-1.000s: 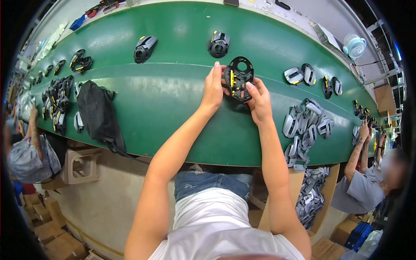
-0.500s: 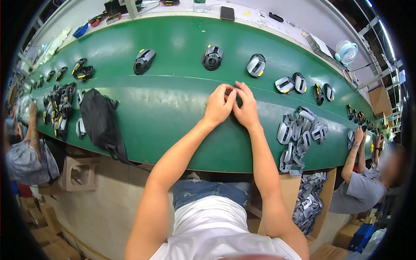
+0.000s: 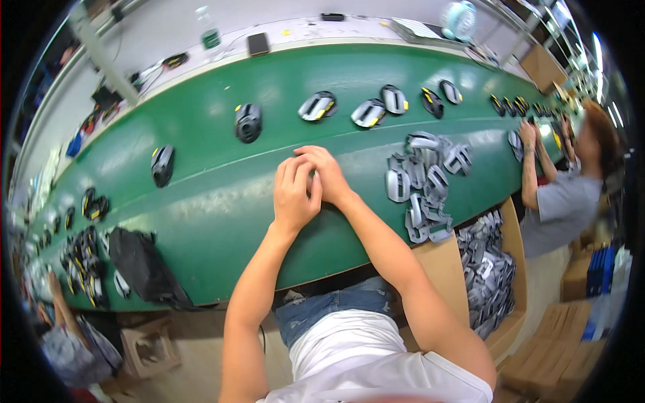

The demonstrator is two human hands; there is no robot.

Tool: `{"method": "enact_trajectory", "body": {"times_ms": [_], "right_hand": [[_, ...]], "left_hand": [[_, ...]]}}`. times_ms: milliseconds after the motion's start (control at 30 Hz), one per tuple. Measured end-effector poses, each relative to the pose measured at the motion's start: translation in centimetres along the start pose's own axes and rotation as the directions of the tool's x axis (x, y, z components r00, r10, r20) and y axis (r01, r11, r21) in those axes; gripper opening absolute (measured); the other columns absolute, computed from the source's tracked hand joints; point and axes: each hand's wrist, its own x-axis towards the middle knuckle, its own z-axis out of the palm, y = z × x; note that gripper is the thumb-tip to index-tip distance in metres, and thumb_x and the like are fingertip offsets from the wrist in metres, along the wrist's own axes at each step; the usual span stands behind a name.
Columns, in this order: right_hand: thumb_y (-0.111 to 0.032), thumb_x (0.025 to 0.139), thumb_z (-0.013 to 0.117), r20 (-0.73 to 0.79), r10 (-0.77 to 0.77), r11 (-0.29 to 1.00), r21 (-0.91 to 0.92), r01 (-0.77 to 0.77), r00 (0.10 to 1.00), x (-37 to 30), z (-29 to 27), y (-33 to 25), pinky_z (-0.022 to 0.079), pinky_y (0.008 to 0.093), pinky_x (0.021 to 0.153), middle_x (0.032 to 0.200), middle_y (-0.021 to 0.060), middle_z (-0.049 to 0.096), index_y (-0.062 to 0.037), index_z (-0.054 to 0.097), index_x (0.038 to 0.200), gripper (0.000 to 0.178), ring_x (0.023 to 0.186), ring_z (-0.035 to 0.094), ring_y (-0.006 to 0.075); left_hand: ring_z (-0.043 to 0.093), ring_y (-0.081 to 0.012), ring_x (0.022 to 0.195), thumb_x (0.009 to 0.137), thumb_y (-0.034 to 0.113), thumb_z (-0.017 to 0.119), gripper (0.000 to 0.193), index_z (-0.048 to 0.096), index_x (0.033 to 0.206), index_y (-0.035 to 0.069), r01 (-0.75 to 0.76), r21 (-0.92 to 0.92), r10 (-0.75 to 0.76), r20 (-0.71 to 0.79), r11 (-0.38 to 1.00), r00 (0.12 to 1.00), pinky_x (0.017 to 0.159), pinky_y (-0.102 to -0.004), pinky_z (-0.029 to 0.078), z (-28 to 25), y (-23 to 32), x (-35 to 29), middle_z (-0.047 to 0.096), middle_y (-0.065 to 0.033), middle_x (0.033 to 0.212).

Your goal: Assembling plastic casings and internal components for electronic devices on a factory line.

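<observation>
My left hand and my right hand meet over the green bench, one against the other. The left fingers are stretched out with the thumb apart; the right fingers lie loosely across the left fingertips. Nothing shows in either hand, though the spot where they overlap is partly hidden. Beyond them, a grey-and-black plastic shell with a yellow tab lies on the bench's far strip. A similar silver-and-black shell is to its right. Right of my hands lies a pile of loose grey plastic covers.
A cardboard box full of grey parts stands beside my right arm. At the left lie a black bag and a heap of black-and-yellow shells. Co-workers sit at both ends. A bottle, phone and fan occupy the back shelf.
My view has turned to the right, so the bench appears tilted. Shells on the far strip have shifted left in view. My hands remain together, the right fingers now over the left.
</observation>
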Motion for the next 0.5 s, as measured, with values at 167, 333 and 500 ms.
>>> {"method": "enact_trajectory", "body": {"times_ms": [167,333,500], "right_hand": [[-0.011,0.069,0.064,-0.097,-0.141,0.989,0.032,0.145,0.985,0.5,0.7,0.8,0.045,0.0386,0.085,0.089,0.0093,0.064,-0.0045,0.06,0.081,0.015,0.096,0.058,0.0287],[-0.012,0.07,0.065,-0.134,-0.056,0.996,0.062,0.064,0.989,0.3,0.3,0.8,0.047,0.0369,0.081,0.088,0.0076,0.064,-0.0059,0.061,0.081,0.013,0.093,0.058,0.0272],[-0.006,0.071,0.063,-0.153,0.075,0.993,0.098,-0.06,0.985,0.1,0.0,-0.4,0.048,0.0366,0.077,0.081,0.0105,0.064,-0.0029,0.062,0.08,0.009,0.085,0.06,0.0283]], "left_hand": [[0.054,-0.0312,0.098,0.072,0.003,0.061,0.014,0.059,0.086,0.001,-0.106,-0.124,0.128,0.184,0.987,0.975,0.088,-0.0472,0.038,0.9,3.8,-0.5,0.057,-0.0113,0.093],[0.054,-0.0297,0.096,0.072,0.008,0.064,0.016,0.059,0.086,0.002,-0.209,-0.048,0.214,0.257,0.977,0.942,0.088,-0.0424,0.039,3.2,4.3,0.8,0.058,-0.0108,0.093],[0.051,-0.0316,0.102,0.068,0.029,0.073,0.055,0.052,0.112,0.003,-0.146,-0.116,0.186,0.554,0.982,0.811,0.084,-0.041,0.043,7.6,8.3,3.5,0.055,-0.0131,0.106]]}}
